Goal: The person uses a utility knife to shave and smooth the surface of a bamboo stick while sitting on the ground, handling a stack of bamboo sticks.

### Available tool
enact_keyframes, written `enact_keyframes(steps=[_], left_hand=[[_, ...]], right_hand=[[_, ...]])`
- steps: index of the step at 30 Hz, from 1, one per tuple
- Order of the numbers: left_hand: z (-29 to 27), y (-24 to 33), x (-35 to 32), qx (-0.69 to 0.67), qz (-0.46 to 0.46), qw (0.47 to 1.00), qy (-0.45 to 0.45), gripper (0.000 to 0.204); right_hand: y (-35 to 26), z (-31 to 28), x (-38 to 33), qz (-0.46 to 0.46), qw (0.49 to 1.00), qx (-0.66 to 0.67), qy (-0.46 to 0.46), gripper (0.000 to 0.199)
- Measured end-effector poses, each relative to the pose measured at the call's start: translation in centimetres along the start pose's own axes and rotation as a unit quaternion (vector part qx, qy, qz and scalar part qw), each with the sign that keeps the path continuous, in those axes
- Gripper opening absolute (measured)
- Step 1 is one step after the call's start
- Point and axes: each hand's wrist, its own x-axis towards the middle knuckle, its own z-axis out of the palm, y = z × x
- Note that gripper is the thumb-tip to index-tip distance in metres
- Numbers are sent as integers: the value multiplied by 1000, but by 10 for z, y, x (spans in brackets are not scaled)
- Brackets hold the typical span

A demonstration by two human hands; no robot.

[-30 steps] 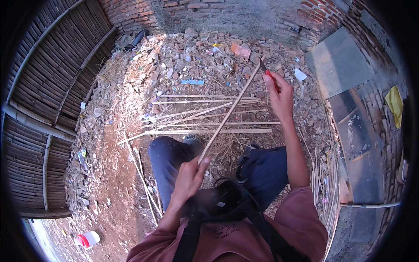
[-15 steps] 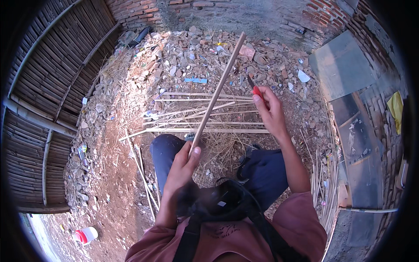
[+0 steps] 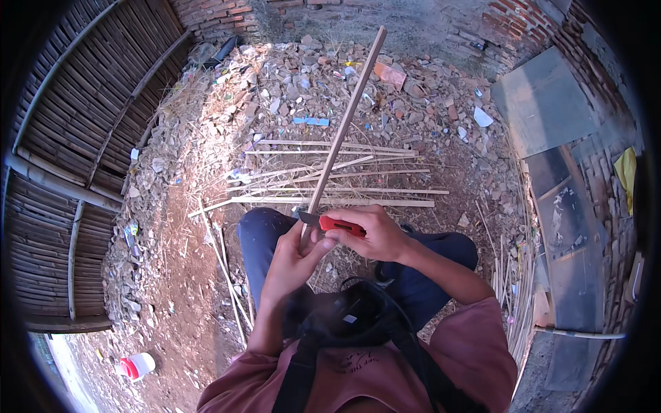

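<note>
A long narrow bamboo strip (image 3: 342, 131) slants up and away from my left hand (image 3: 292, 260), which is closed round its lower end. My right hand (image 3: 375, 234) grips a red-handled utility knife (image 3: 341, 226). The knife's dark blade lies across the strip just above my left fingers, and both hands are close together over my lap. Beyond my knees, several pale bamboo strips (image 3: 330, 201) lie roughly side by side on the ground.
Rubble and litter (image 3: 289, 82) cover the ground up to a brick wall. A bamboo-slat wall (image 3: 76, 138) stands at left, boards (image 3: 544, 103) lean at right. More strips (image 3: 224, 268) lie by my left leg; a red-and-white container (image 3: 138, 366) sits at lower left.
My right hand has come down and left, bringing the knife from beside the strip onto its lower part. The left hand still holds the strip, nearly in place.
</note>
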Motion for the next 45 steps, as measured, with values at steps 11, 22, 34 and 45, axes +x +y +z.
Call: enact_keyframes(steps=[11,22,34,45], left_hand=[[-3,-6,0,149,84,985,-11,35],[7,9,-1,222,104,969,17,34],[14,4,3,277,105,953,54,35],[22,2,5,263,99,956,90,35]], right_hand=[[7,2,-4,-12,1000,-3,-2,34],[5,-2,-3,-13,1000,-10,16,32],[1,0,-2,-19,997,-55,56,31],[-7,2,-2,-3,994,-77,79,31]])
